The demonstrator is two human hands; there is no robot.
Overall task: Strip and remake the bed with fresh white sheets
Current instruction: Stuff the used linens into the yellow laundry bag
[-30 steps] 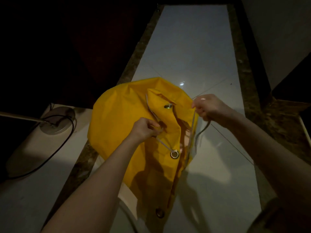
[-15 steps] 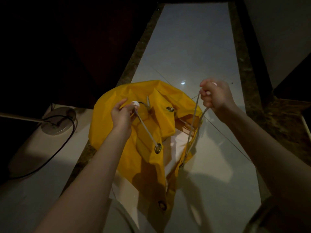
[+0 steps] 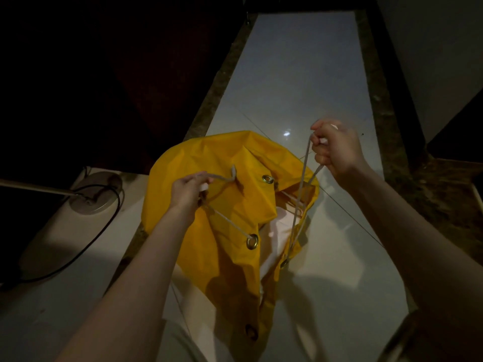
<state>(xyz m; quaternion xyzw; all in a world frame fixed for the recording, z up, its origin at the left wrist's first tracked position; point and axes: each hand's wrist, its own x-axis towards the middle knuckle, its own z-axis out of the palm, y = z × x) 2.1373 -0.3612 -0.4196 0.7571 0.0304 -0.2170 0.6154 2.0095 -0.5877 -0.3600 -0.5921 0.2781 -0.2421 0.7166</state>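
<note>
A yellow laundry bag point(image 3: 206, 178) with brass eyelets stands on the pale floor in front of me. White linen point(image 3: 277, 231) shows through its half-open mouth. A grey drawstring cord point(image 3: 300, 194) runs through the eyelets. My left hand point(image 3: 187, 192) grips one stretch of the cord at the bag's left side. My right hand point(image 3: 334, 147) grips the other stretch, raised above and right of the bag, with the cord taut down to the rim.
A round lamp base point(image 3: 91, 194) with a black cable point(image 3: 86, 252) sits on the floor at the left. A dark stone border point(image 3: 217, 92) edges the tiled corridor point(image 3: 300, 74). A wall and dark doorway stand at the right. The light is dim.
Both hands have taken the cord ends and drawn them apart, left hand leftward, right hand up and right. The bag's mouth has gathered a little.
</note>
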